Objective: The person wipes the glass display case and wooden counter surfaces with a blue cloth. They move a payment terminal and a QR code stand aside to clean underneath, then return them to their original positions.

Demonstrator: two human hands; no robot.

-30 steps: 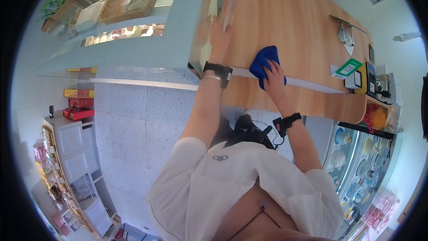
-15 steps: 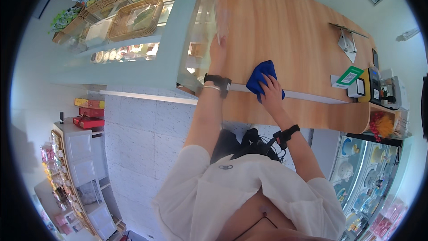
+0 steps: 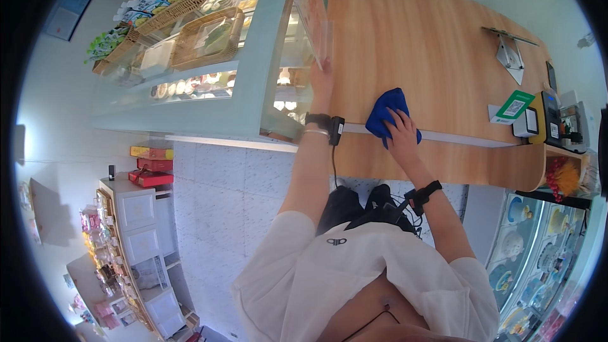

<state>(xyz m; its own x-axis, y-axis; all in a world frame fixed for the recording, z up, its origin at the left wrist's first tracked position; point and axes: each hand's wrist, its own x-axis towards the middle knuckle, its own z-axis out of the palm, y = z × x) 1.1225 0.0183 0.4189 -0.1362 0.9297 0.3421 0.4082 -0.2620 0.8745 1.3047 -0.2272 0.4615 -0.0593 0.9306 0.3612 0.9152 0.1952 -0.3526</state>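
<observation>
My left hand (image 3: 322,77) is closed on the near edge of a clear panel (image 3: 313,16), which looks like an acrylic sign holder. The panel stands between the glass display case and the wooden counter (image 3: 437,50), and it hides part of my fingers. My right hand (image 3: 403,136) grips a crumpled blue cloth (image 3: 385,113) at the counter's front edge. The fingers lie bent over the cloth's right side, and part of the cloth rests on the wood.
On the left is a pale display case (image 3: 253,88) with wicker baskets (image 3: 208,38) on top. Right along the counter stand a metal stand (image 3: 510,60), a green code sign (image 3: 515,107) and a yellow-black device (image 3: 546,114). A lower wooden shelf (image 3: 411,168) lies nearer me.
The whole view has shifted, so everything sits further right in the picture. More of the clear panel's face shows. Both hands keep their holds, with the cloth at about the same spot.
</observation>
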